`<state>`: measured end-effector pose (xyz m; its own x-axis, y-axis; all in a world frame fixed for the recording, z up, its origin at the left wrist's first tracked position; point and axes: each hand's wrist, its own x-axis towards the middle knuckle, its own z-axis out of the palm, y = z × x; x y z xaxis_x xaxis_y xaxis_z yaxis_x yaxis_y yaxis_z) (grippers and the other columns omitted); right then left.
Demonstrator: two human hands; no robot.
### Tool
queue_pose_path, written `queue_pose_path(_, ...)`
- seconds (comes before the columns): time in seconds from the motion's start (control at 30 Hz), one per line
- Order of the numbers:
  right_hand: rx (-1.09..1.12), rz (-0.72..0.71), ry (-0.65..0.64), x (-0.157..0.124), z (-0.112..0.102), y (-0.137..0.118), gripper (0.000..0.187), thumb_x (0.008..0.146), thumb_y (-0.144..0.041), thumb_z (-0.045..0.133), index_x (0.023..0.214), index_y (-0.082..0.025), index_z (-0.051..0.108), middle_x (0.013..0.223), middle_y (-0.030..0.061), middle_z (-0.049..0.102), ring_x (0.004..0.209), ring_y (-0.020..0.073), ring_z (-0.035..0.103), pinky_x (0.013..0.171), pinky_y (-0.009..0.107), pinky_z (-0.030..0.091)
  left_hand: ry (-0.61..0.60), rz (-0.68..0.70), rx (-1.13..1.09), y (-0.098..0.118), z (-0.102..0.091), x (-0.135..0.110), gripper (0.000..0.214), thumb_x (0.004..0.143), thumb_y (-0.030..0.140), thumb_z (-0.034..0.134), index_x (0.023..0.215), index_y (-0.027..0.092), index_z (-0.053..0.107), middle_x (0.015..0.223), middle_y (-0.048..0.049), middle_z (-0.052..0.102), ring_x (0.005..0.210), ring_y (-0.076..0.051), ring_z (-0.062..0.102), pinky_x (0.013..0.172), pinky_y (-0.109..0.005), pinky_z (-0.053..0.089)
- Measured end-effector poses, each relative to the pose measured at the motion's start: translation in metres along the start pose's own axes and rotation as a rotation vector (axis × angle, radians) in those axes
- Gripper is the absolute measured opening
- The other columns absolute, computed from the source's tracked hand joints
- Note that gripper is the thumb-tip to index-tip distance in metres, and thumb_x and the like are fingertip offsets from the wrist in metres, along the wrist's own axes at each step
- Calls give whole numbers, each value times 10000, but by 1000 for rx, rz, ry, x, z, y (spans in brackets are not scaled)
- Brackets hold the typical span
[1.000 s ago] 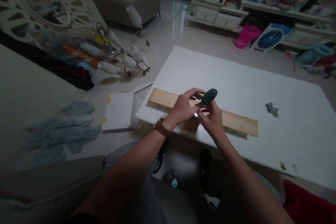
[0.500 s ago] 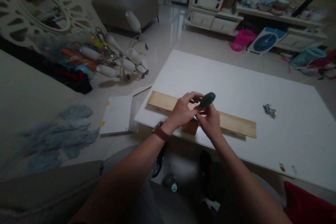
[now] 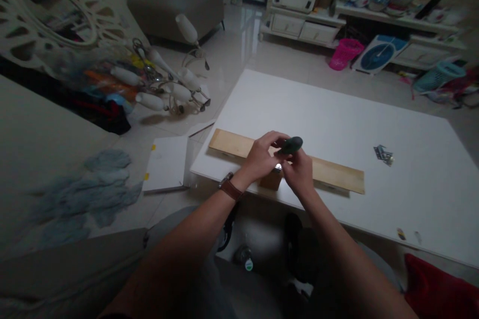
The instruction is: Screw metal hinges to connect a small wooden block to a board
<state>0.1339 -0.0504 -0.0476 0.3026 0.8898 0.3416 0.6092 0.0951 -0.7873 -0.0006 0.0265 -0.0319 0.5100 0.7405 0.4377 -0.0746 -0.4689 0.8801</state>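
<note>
One left hand (image 3: 262, 157), one right hand (image 3: 300, 172): two in all. One green tool handle (image 3: 292, 145). One long wooden board (image 3: 339, 174), one wooden block (image 3: 270, 181). One table (image 3: 318, 104). Metal pieces (image 3: 383, 155): one pile, number in it too blurred to tell. Small items (image 3: 401, 234) at table's near edge: two. One wristwatch (image 3: 231, 187). One pink basket (image 3: 346, 54), one teal basket (image 3: 439, 77). One fan (image 3: 377, 55). One ottoman (image 3: 179, 7). Lamp shades (image 3: 150, 101): at least five.

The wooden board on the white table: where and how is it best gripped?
Probably by both ends of the wooden board, coming from left and right: it is long and narrow, its ends are uncovered, and the left hand, right hand and green handle crowd its middle.
</note>
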Motion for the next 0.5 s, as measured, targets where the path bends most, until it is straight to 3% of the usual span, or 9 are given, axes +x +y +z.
queue_pose_path(0.2,2,-70,77,1,-10,0,172,850,-245,612,1008,-235,678,957,85,800,846,290,775,740,430,606,-23,-19,-55,7,-2,4,488,820,102,743,1280,219,628,1196,-66,715,1032,-169,683,880,-308,585)
queue_pose_path(0.3,173,23,125,7,-20,-1,146,894,-322,665,1010,-243,628,893,63,766,850,289,780,813,480,617,-66,-156,62,-5,-6,3,383,813,35,635,1167,180,661,1098,-63,724,939,-158,681,830,-301,587)
queue_pose_path(0.4,341,6,242,14,-50,-19,176,867,-296,679,1010,-271,579,819,17,672,795,252,746,759,452,606,-197,-272,315,-21,-7,-5,253,817,25,625,1019,147,715,1055,-89,739,923,-191,681,875,-362,591)
queue_pose_path(0.5,311,-167,351,10,-104,-54,154,872,-267,622,1019,-308,639,886,44,596,781,218,681,598,378,508,-316,-279,486,-32,-3,-15,228,871,40,622,1037,132,748,1090,-121,754,1035,-235,692,987,-407,565)
